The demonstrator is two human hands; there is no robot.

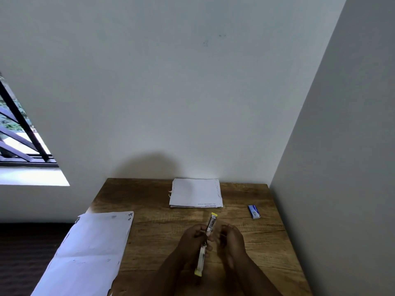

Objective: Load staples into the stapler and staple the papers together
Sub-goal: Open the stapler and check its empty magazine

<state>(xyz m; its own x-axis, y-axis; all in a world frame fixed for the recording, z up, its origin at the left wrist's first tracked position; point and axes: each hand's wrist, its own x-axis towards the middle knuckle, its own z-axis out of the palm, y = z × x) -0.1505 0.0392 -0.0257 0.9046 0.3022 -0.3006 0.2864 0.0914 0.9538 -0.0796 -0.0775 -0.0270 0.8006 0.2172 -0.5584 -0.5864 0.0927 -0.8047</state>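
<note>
Head view of a wooden table (267, 242) set in the corner of two pale walls (192, 82). Both forearms are cut off by the lower edge of the frame, and the large sheet of paper (89, 253) at the left overhangs the table edge and also runs out of view at the bottom. Motion blur softens the right hand (232, 238), so its finger positions are hard to make out and whether it grips anything cannot be told; any staples it may carry are too small to see. The left hand (193, 239) is closed around the middle of the stapler (206, 242), which is swung fully open: one yellow-tipped arm points away toward the far wall, the other points back toward the person, past the wrist. The hinge region lies within the left fingers and is largely hidden by them. The right hand sits just beside the stapler's far arm, on its right. The stapler is held above the table's near centre, apart from the other items. A stack of white papers (196, 193) lies at the far edge against the wall. A small blue staple box (254, 211) rests to the right, well apart from the hands. A barred window (19, 133) shows at the left.
</note>
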